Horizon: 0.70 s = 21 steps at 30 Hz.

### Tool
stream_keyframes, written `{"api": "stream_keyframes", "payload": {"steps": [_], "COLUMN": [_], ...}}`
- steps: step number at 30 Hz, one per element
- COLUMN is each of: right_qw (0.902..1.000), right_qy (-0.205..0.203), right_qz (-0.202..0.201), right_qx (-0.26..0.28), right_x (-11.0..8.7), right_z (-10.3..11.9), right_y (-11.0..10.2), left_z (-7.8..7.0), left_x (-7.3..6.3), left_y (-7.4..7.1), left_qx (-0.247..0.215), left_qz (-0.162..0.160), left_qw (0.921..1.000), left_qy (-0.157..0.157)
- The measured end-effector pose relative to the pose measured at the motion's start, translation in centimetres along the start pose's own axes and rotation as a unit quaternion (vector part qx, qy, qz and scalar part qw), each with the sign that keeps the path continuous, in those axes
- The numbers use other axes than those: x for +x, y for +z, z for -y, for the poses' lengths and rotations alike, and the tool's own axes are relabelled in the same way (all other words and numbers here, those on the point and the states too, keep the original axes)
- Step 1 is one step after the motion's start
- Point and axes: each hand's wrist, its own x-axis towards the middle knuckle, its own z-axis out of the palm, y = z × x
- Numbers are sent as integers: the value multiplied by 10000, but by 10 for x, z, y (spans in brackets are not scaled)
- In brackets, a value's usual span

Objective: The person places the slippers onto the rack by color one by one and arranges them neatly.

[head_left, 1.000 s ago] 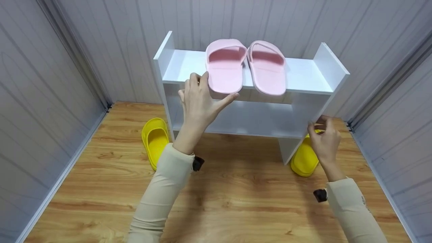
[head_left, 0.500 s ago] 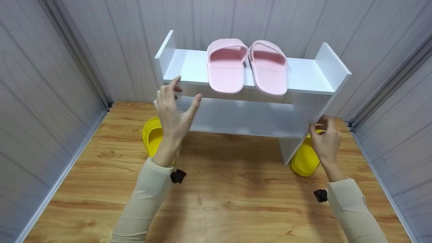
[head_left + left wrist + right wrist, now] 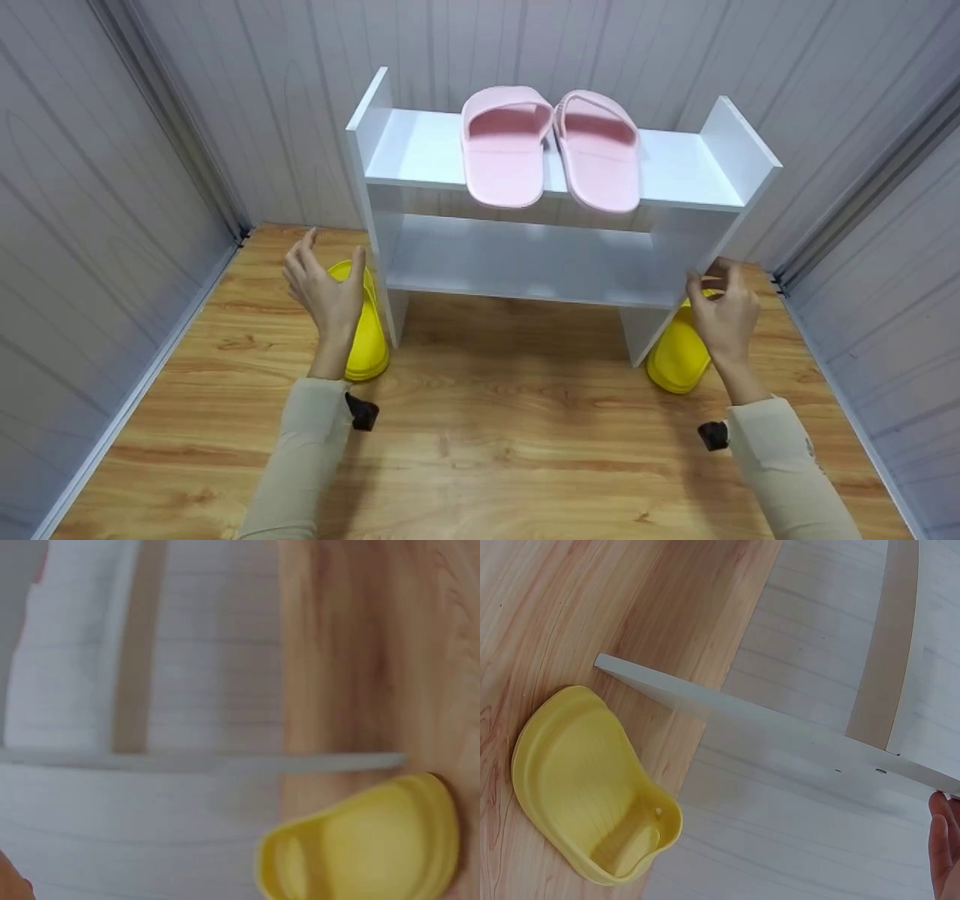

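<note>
My left hand (image 3: 324, 298) is in the air beside the left yellow clog (image 3: 369, 349), fingers and thumb spread, holding nothing. That clog (image 3: 375, 844) lies below the hand in the left wrist view, by the rack's left side panel. At the white shoe rack (image 3: 525, 259), my right hand (image 3: 729, 319) has loosely bent fingers; their tips touch the right side panel's edge in the right wrist view, where the thumb is hidden. Another yellow clog (image 3: 585, 772) stands on the floor outside that panel. Two pink slippers (image 3: 504, 169) sit side by side on the top shelf, their heels overhanging its front.
The wood floor (image 3: 487, 450) spreads in front of the rack. Grey panel walls (image 3: 90, 187) enclose the left, back and right. The rack's side panels (image 3: 742, 150) rise above the top shelf at both ends.
My left hand has let go of the left pink slipper and moved left and down towards the left yellow clog. The right hand and the slippers have stayed put.
</note>
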Motion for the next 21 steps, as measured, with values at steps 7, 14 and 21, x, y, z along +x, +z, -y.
{"api": "stream_keyframes", "payload": {"steps": [7, 14, 21], "right_qw": [10000, 10000, 10000], "right_qy": [35, 27, -37], "right_qz": [35, -21, 2], "right_qx": [16, 17, 6], "right_x": [0, -1, 0], "right_z": [1, 1, 0], "right_y": [0, 0, 0], "left_z": [39, 67, 84], "left_x": [-6, -19, -34], "left_y": [10, 21, 29], "left_qx": [734, 1247, 1378], "left_qz": [876, 1622, 2191], "left_qw": [9894, 9678, 9436], "left_qy": [-897, -1468, -2066]}}
